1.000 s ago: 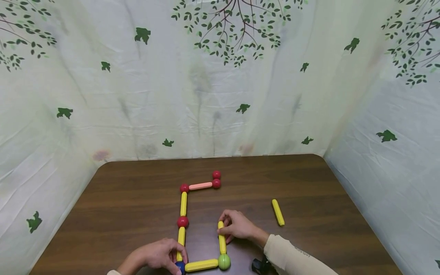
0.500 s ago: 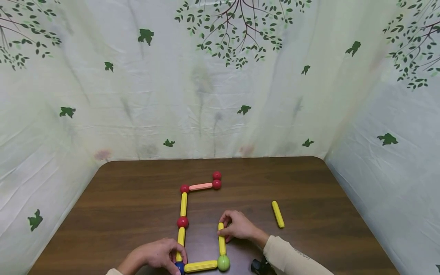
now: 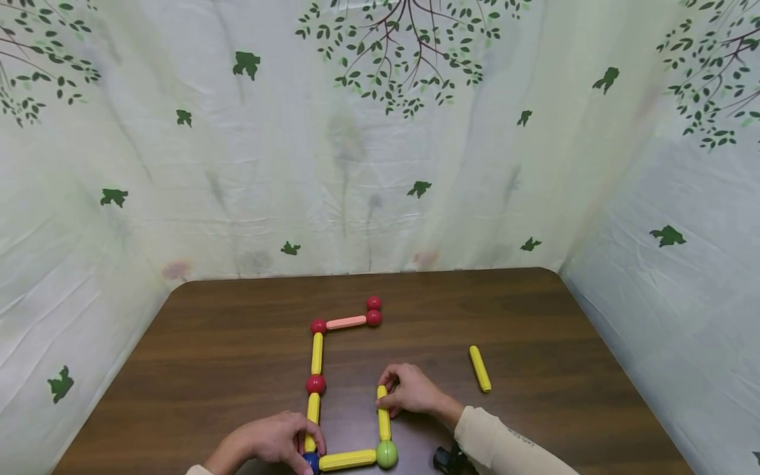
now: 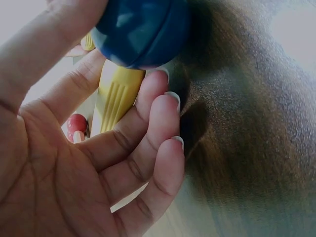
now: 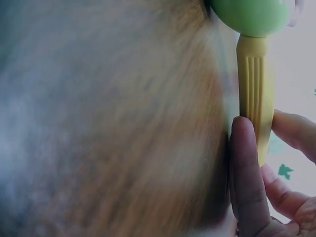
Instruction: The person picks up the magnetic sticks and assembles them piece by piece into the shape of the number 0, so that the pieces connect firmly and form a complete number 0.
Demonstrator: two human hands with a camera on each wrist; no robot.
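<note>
My left hand (image 3: 270,439) grips the blue ball (image 4: 143,34) at the near left corner of a chain of ribbed rods and balls. From that ball a yellow rod (image 3: 348,460) runs right to a green ball (image 3: 387,454). My right hand (image 3: 413,392) pinches the far part of another yellow rod (image 5: 254,84), whose near end meets the green ball. A second yellow rod (image 3: 313,409) leads away from the blue ball to a red ball (image 3: 316,384), its near part overlapped by the left fingers.
Beyond, a yellow rod (image 3: 317,353), a red ball (image 3: 318,326), a pink rod (image 3: 347,322) and two touching red balls (image 3: 374,310) continue the chain. One loose yellow rod (image 3: 480,369) lies to the right on the brown table (image 3: 237,356). A leaf-printed cloth (image 3: 356,152) hangs behind.
</note>
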